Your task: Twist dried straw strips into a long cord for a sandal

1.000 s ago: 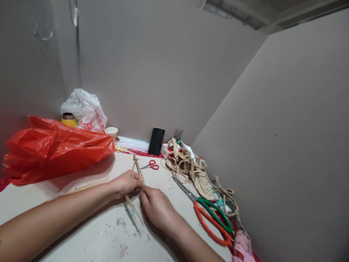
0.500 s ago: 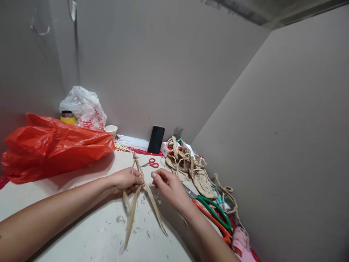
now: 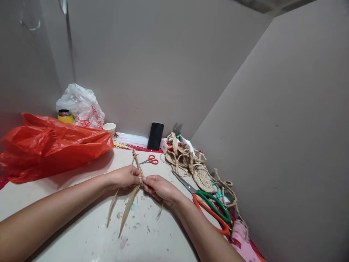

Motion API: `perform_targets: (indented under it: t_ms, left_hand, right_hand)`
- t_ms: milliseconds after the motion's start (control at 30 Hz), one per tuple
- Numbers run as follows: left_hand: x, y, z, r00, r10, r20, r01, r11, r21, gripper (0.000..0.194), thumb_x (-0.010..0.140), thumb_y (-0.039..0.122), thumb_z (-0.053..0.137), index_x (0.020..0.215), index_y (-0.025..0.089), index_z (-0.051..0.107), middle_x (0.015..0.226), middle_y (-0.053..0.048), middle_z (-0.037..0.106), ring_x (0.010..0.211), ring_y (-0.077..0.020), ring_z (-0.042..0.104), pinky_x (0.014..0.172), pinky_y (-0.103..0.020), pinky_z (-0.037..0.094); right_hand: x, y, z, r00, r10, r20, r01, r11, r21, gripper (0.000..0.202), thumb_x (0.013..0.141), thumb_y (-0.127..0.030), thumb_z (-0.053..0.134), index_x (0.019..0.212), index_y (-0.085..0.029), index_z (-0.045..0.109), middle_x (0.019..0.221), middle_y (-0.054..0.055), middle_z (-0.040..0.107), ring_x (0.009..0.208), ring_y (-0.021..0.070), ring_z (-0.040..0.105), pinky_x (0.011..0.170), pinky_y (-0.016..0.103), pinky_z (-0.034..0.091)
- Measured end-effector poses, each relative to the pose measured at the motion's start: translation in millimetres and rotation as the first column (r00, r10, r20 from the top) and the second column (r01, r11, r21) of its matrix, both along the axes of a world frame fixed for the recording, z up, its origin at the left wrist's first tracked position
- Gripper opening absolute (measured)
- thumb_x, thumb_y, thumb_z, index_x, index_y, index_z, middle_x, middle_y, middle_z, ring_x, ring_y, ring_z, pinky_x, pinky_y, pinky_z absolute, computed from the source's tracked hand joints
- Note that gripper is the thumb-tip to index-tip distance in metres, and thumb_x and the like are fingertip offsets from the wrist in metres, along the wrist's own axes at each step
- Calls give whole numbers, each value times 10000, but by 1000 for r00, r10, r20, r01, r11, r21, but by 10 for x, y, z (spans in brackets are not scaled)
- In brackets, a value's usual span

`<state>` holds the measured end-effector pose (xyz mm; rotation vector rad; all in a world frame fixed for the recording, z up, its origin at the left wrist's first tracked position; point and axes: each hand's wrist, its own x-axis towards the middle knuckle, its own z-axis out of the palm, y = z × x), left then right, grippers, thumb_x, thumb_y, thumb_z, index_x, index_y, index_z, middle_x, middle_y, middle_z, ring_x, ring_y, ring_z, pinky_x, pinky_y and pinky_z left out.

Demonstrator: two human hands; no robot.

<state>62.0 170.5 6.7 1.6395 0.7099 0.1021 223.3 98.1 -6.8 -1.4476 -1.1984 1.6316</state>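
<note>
Left hand (image 3: 125, 177), right hand (image 3: 161, 189) — both pinching a tan fiber cord (image 3: 138, 164), red-handled scissors (image 3: 148, 160) just beyond

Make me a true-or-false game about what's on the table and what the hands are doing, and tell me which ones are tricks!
1. The left hand and the right hand are close together at the near end of a thin tan cord. True.

2. The phone lies flat on its back. False: the phone is propped up near the wall.

3. The big scissors have one green handle and one orange handle. True.

4. The small scissors are in the right hand. False: the small scissors lie on the table, beyond the hands.

5. The red bag is on the right side of the picture. False: the red bag is on the left.
</note>
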Motion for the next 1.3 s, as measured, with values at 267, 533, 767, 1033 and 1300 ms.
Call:
perform_targets:
  t_ms: [267, 533, 767, 1033, 1300]
  left_hand:
    - [-14, -73, 106, 978, 13, -210, 107, 828, 551, 261, 759, 291, 429, 701, 145, 637, 618, -2, 576, 566, -118, 471, 541, -217, 329]
    - [10, -417, 299, 841, 195, -505, 293, 620, 728, 376, 824, 334, 353, 817, 144, 678, 828, -163, 683, 734, -251, 642, 620, -299, 437]
    - [63, -724, 164, 799, 276, -534, 283, 610, 740, 286, 710, 209, 536, 961, 111, 632, 817, -134, 681, 800, -244, 642, 732, -289, 457]
    - [-298, -1000, 142, 957, 67, -281, 165, 672, 722, 319, 865, 311, 345, 758, 168, 609, 678, -89, 628, 586, -184, 566, 570, -271, 386]
    - [-166, -328, -7, 903, 403, 145, -414, 909, 52, 171, 687, 251, 518, 810, 136, 552, 692, -19, 577, 622, -116, 504, 621, -235, 381]
  right_hand:
    - [-160, -38, -45, 975, -202, -93, 201, 979, -22, 232, 755, -246, 503, 544, -152, 525, 302, -103, 329, 254, 24, 153, 292, 191, 69]
    - [-270, -97, 39, 954, -228, -195, 213, 973, -94, 310, 760, -251, 476, 473, -190, 374, 310, -108, 290, 278, 22, 132, 316, 181, 56]
    - [-272, -109, 7, 949, -202, -241, 178, 977, -117, 299, 696, -212, 519, 462, -188, 333, 336, -107, 285, 301, 14, 142, 338, 177, 42]
    - [-168, -89, 10, 928, -116, -355, 64, 986, -153, 99, 689, -222, 560, 692, -123, 561, 385, -138, 244, 340, 16, 75, 358, 177, 15]
    - [-124, -59, -11, 895, -40, -445, -31, 988, -152, 115, 724, -240, 588, 725, -142, 528, 416, -143, 197, 368, 22, 41, 351, 162, 19]
